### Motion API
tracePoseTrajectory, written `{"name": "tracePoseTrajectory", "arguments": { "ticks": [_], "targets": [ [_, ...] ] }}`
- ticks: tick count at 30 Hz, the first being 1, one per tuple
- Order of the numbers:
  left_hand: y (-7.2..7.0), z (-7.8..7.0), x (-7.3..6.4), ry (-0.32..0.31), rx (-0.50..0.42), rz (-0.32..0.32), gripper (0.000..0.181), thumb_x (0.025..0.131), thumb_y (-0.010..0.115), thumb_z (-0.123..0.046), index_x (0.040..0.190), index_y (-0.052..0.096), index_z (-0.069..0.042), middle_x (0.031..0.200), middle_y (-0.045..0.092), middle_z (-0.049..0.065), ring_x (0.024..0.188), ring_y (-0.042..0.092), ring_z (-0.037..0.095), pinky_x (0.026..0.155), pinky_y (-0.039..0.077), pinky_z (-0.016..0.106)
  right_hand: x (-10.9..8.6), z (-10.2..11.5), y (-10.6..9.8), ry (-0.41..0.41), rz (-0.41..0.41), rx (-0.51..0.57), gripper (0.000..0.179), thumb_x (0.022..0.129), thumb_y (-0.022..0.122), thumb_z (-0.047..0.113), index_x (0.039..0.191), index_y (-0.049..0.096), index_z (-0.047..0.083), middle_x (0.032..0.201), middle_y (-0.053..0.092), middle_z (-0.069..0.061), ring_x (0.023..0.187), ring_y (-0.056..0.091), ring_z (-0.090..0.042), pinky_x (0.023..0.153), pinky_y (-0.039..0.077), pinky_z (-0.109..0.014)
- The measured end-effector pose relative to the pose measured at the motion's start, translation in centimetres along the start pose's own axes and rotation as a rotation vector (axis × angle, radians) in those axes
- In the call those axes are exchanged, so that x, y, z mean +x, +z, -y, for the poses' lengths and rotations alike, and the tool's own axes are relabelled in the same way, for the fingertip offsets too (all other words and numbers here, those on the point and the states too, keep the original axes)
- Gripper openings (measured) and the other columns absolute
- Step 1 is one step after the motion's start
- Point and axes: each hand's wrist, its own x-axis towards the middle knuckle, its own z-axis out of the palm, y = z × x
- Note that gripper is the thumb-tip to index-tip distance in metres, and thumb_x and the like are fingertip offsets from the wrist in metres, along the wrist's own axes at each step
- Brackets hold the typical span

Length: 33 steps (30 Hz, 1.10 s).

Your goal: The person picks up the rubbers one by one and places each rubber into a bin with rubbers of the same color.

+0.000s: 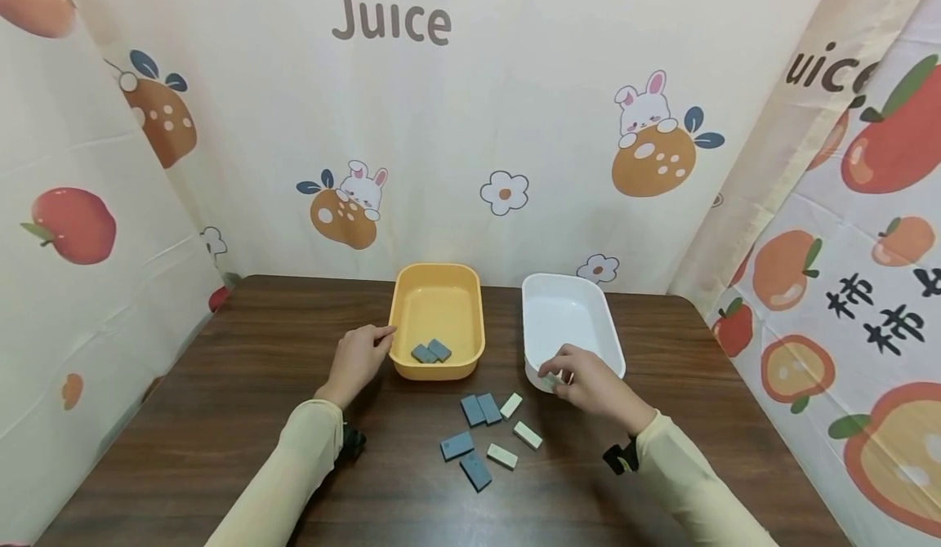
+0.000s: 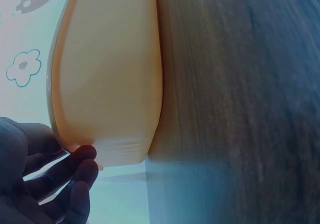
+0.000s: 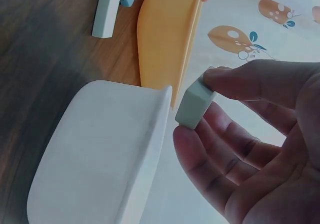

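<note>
My right hand (image 1: pixel 588 377) pinches a small pale green block (image 3: pixel 196 103) between thumb and fingertips. It is held close to the near rim of the white bin (image 1: pixel 573 284). My left hand (image 1: pixel 359 359) grips the left rim of the yellow bin (image 1: pixel 438 371), its fingertips at the edge in the left wrist view. Inside the yellow bin, toward the near end, lie two blue-grey blocks (image 1: pixel 439 349). Three more pale green blocks (image 1: pixel 528 434) rest on the table in front of the bins, beside several flat blue-grey blocks (image 1: pixel 475 472).
Both bins stand side by side at the back of the dark wood table (image 1: pixel 243 416), with a gap between them. A printed curtain (image 1: pixel 456 122) hangs right behind the table and along both sides.
</note>
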Motion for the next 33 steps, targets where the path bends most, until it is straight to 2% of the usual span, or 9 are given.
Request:
{"name": "tracePoseTrajectory", "arguments": {
  "ticks": [6, 11, 19, 28, 33],
  "targets": [
    [0.1, 0.1, 0.0, -0.015, -0.009, 0.011, 0.028, 0.095, 0.061, -0.015, 0.120, 0.070, -0.006, 0.104, 0.073, 0.018, 0.055, 0.043, 0.015, 0.053, 0.035, 0.026, 0.4, -0.2, -0.3, 0.023, 0.005, 0.002, 0.021, 0.080, 0.068, -0.004, 0.098, 0.074, 0.005, 0.089, 0.062, -0.004, 0.074, 0.058, -0.013, 0.063, 0.048, -0.022],
    [0.2, 0.2, 0.0, -0.019, -0.011, 0.007, 0.028, 0.095, 0.061, -0.015, 0.120, 0.070, -0.006, 0.106, 0.073, 0.018, 0.058, 0.046, 0.016, 0.055, 0.036, 0.026, 0.7, -0.5, -0.6, 0.076, 0.002, -0.006, 0.022, 0.080, 0.068, -0.003, 0.098, 0.074, 0.008, 0.088, 0.062, -0.002, 0.075, 0.054, -0.012, 0.061, 0.045, -0.022],
    [0.1, 0.0, 0.0, -0.002, 0.016, -0.008, 0.027, 0.094, 0.062, -0.015, 0.119, 0.071, -0.006, 0.096, 0.072, 0.014, 0.064, 0.050, 0.017, 0.060, 0.040, 0.028, 1.1, -1.4, -1.2, 0.097, 0.001, -0.009, 0.021, 0.082, 0.067, -0.003, 0.099, 0.074, 0.007, 0.089, 0.063, -0.004, 0.077, 0.054, -0.013, 0.064, 0.046, -0.024],
    [0.1, -0.1, -0.1, -0.001, 0.018, -0.014, 0.027, 0.094, 0.062, -0.015, 0.119, 0.071, -0.006, 0.093, 0.072, 0.014, 0.063, 0.048, 0.017, 0.059, 0.039, 0.028, 1.5, -3.2, -0.9, 0.097, -0.035, -0.057, 0.020, 0.081, 0.067, -0.004, 0.098, 0.074, 0.004, 0.088, 0.064, -0.005, 0.074, 0.054, -0.013, 0.063, 0.042, -0.025],
    [0.1, -0.1, -0.2, 0.001, 0.014, -0.018, 0.027, 0.094, 0.062, -0.015, 0.119, 0.071, -0.006, 0.094, 0.072, 0.014, 0.062, 0.048, 0.017, 0.058, 0.039, 0.027, 1.6, -4.1, -0.9, 0.131, -0.053, -0.056, 0.020, 0.081, 0.066, -0.003, 0.098, 0.074, 0.003, 0.089, 0.065, -0.007, 0.074, 0.054, -0.015, 0.062, 0.042, -0.025]
  ]
}}
